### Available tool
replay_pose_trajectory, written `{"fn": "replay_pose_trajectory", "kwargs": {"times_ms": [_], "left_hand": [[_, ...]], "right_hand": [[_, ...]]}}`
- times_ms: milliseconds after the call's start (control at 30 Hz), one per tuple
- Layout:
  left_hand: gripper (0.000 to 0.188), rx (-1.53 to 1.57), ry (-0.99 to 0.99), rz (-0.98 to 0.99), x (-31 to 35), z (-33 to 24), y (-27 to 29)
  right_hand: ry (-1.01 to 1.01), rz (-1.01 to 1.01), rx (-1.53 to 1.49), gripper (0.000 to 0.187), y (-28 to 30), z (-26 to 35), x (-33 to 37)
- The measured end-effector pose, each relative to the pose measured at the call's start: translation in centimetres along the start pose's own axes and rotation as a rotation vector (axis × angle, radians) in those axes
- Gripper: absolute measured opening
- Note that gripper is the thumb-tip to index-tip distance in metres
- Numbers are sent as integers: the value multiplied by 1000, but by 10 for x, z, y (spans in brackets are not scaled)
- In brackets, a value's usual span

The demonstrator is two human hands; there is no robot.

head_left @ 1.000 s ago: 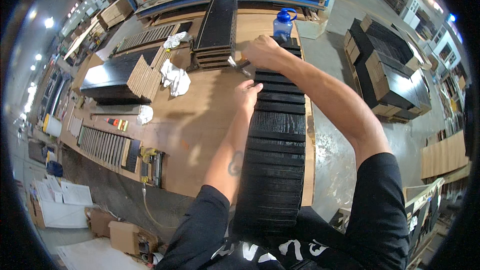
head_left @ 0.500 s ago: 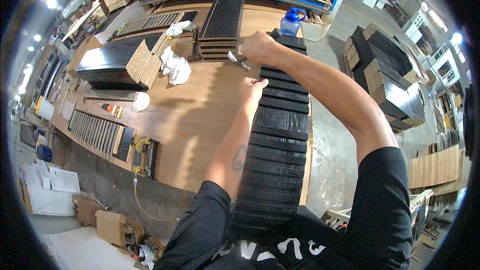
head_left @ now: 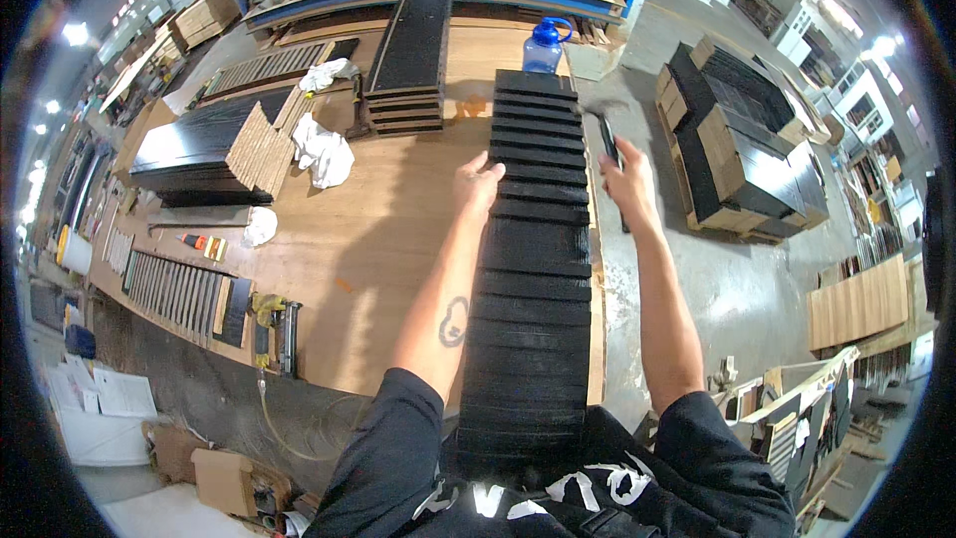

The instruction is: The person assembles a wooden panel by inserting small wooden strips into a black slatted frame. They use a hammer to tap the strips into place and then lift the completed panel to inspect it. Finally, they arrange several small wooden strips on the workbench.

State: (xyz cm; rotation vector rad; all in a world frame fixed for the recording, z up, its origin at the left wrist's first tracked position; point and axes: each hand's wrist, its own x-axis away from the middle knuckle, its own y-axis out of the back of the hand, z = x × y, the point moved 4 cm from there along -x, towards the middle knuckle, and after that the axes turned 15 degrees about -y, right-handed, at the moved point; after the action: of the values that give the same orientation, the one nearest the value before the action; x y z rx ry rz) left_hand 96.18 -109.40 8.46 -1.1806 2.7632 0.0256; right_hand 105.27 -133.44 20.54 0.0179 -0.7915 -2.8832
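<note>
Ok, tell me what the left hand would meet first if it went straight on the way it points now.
Most likely the black slatted panel: the left hand points forward and slightly right, right by the panel's left edge. Whether they touch is unclear from this view.

A woodworking workshop, identifiable by its broad workbench (head_left: pixel 388 219), the hammer (head_left: pixel 609 135) and nail gun (head_left: pixel 288 339), stacked boards (head_left: pixel 261 157), a separate board pile (head_left: pixel 735 154) on the concrete floor (head_left: pixel 752 299), and bright lights (head_left: pixel 76 35).

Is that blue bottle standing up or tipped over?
Upright: the blue bottle has its lid on top, its see-through body below.
</note>
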Motion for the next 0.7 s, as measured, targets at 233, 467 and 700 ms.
{"fn": "replay_pose_trajectory", "kwargs": {"times_ms": [233,467,700], "left_hand": [[56,72,8,44,-5,7,4],[67,-163,4,196,-24,-24,-3],[48,-299,-49,62,-12,-12,-5]], "right_hand": [[-411,152,-498,23,-2,-86,39],[-448,311,-433,13,-12,-56,11],[-604,566,-621,15,-28,-50,-10]]}}
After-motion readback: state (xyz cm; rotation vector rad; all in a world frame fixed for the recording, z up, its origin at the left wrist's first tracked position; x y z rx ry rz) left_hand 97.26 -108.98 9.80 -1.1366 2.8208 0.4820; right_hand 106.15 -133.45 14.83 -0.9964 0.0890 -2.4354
